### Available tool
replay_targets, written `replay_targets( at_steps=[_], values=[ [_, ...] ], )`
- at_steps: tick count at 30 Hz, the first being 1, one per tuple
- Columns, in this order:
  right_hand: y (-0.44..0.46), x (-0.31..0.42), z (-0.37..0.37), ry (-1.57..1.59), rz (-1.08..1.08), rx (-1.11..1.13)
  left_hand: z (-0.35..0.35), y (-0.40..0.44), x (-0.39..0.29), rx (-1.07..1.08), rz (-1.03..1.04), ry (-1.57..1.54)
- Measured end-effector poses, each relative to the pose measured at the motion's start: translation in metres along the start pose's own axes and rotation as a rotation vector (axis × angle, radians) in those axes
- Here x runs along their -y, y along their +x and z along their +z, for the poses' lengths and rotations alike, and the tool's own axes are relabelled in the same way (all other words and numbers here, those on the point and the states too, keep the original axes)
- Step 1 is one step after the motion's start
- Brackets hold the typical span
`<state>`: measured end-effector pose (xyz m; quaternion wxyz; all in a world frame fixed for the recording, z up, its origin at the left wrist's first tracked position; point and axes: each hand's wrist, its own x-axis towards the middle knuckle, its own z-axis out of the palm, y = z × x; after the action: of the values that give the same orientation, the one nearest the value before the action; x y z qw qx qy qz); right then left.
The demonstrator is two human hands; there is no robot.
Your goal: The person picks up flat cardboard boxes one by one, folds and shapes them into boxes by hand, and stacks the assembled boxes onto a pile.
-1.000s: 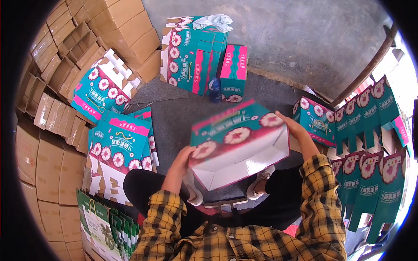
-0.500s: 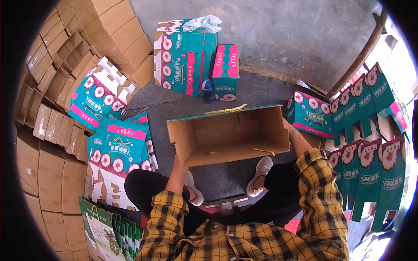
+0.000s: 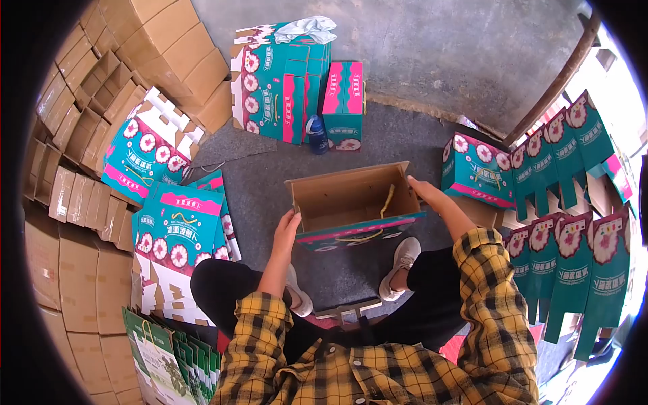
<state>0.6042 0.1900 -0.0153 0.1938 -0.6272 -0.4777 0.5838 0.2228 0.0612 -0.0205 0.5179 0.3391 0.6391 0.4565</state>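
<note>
An open cardboard gift box [image 3: 324, 234], teal and pink outside and plain brown inside, is between my two hands above the floor. Its open side faces up toward me. My left hand [image 3: 286, 231] grips the left end wall, thumb at the rim. At the far right corner, my right hand [image 3: 429, 194] holds the other end, with some fingers hidden behind the wall. One yellow rope handle [image 3: 388, 201] hangs inside the box, and another yellow rope [image 3: 359, 238] lies along the outside of the near wall.
Flat teal cartons [image 3: 179, 229] are piled at left, before stacked brown boxes [image 3: 81, 270]. Against the wall stand more flat cartons [image 3: 270, 94], a closed gift box [image 3: 343, 101] and a blue bottle [image 3: 316, 135]. Rows of teal boxes [image 3: 574, 263] line the right.
The box has turned in my hands: its teal printed near side and rope now show, and its opening points more upward. Both hands have shifted with it.
</note>
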Motion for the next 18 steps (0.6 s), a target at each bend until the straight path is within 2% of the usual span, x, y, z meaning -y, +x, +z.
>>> replay_targets(
  at_steps=[1,2,3,4,5,7,8,10,12,13,16,18],
  values=[
    [0.003,0.009,0.000,-0.369,-0.113,-0.052,0.001,0.002,-0.004,0.001,0.086,0.070],
    [0.001,0.017,0.003,-0.740,-0.225,-0.102,0.001,0.005,-0.010,0.001,0.083,0.073],
    [-0.005,0.020,0.008,-0.738,-0.222,-0.098,0.002,0.009,-0.016,0.021,0.127,0.265],
    [-0.016,0.027,0.018,-0.939,-0.429,-0.159,0.002,0.012,-0.020,0.042,0.171,0.455],
    [-0.020,0.029,0.027,-1.134,-0.640,-0.223,0.004,0.014,-0.021,0.042,0.169,0.457],
    [-0.019,0.032,0.050,-1.254,-0.685,-0.152,0.007,0.020,-0.024,0.127,0.201,0.727],
    [-0.019,0.033,0.059,-1.374,-0.730,-0.076,0.009,0.023,-0.029,0.131,0.199,0.730],
    [-0.019,0.037,0.064,-1.407,-0.740,-0.045,0.009,0.027,-0.038,0.280,0.101,0.945],
    [-0.015,0.042,0.066,-1.384,-0.445,0.074,0.015,0.030,-0.046,0.279,0.053,1.004],
    [-0.006,0.037,0.061,-1.385,-0.444,0.079,0.017,0.030,-0.047,0.283,0.013,1.063],
    [0.041,-0.005,0.029,-1.282,-0.418,0.123,0.014,0.035,-0.039,0.314,-0.022,0.940],
    [0.067,-0.019,0.016,-0.775,-0.280,0.091,0.010,0.037,-0.033,0.286,-0.021,0.894]
  ],
)
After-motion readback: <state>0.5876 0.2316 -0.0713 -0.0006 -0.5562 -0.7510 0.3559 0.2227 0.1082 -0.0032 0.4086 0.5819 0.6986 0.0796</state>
